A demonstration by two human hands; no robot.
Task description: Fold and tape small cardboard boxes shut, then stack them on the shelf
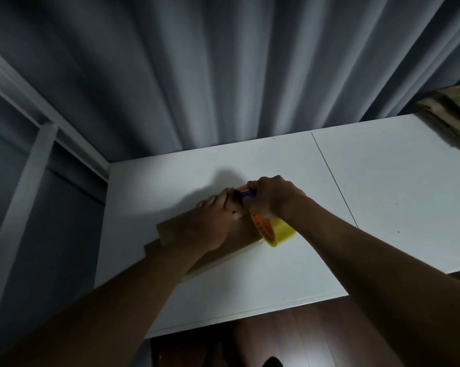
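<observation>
Near table's (pixel 382 181) left edge, box (pixel 239 237)

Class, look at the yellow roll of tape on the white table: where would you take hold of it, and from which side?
Grip the yellow roll of tape across its two flat faces, coming from above. It stands on edge beside the brown cardboard box, so its top rim is exposed.

We can read no text anywhere. The orange inner ring of the tape roll (pixel 274 232), near the desk's (pixel 382 186) middle, carries dark marks, but we find them too blurred and small to make out.
</observation>
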